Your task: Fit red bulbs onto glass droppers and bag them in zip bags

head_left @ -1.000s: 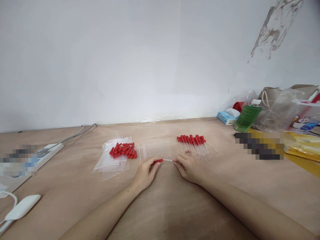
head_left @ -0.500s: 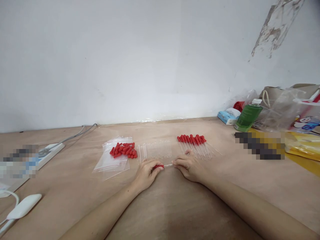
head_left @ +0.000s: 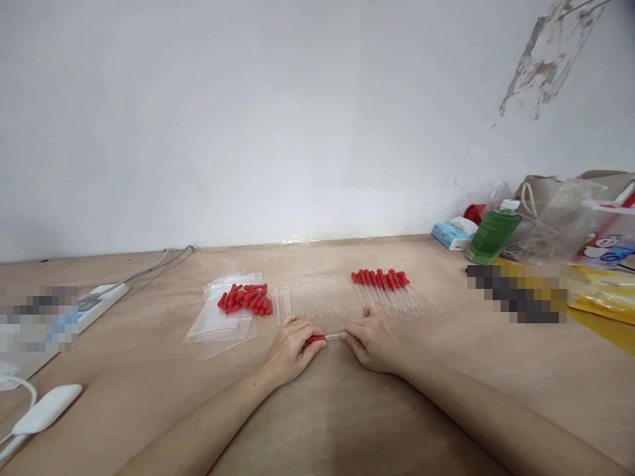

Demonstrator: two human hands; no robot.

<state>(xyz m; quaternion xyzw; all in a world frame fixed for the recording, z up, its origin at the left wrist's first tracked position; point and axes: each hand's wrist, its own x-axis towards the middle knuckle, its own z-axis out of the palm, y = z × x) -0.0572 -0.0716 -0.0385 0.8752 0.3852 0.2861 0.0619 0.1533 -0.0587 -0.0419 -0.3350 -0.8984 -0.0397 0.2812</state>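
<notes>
My left hand (head_left: pixel 296 345) is closed on a red rubber dropper bulb (head_left: pixel 316 338), pinched between thumb and fingers. From the bulb's right end runs a clear glass dropper tube (head_left: pixel 333 336), which my right hand (head_left: pixel 370 338) pinches. The two look joined in one line; how far the tube goes into the bulb is hidden. Beyond my left hand, loose red bulbs (head_left: pixel 245 299) lie heaped on clear plastic bags (head_left: pixel 218 324). A row of bare glass tubes (head_left: pixel 307 297) lies in the middle. Droppers with red bulbs fitted (head_left: pixel 381 281) lie side by side beyond my right hand.
At the right stand a green bottle (head_left: pixel 495 231), a blue tissue pack (head_left: pixel 452 234) and plastic bags (head_left: pixel 550 218), with yellow packaging (head_left: pixel 600 287) nearer. To the left are a power strip (head_left: pixel 106 303) with a grey cable and a white device (head_left: pixel 52 408). A wall bounds the back.
Both hands have come slightly nearer to me with the bulb and tube. The tube now shows more plainly between them, in line with the bulb.
</notes>
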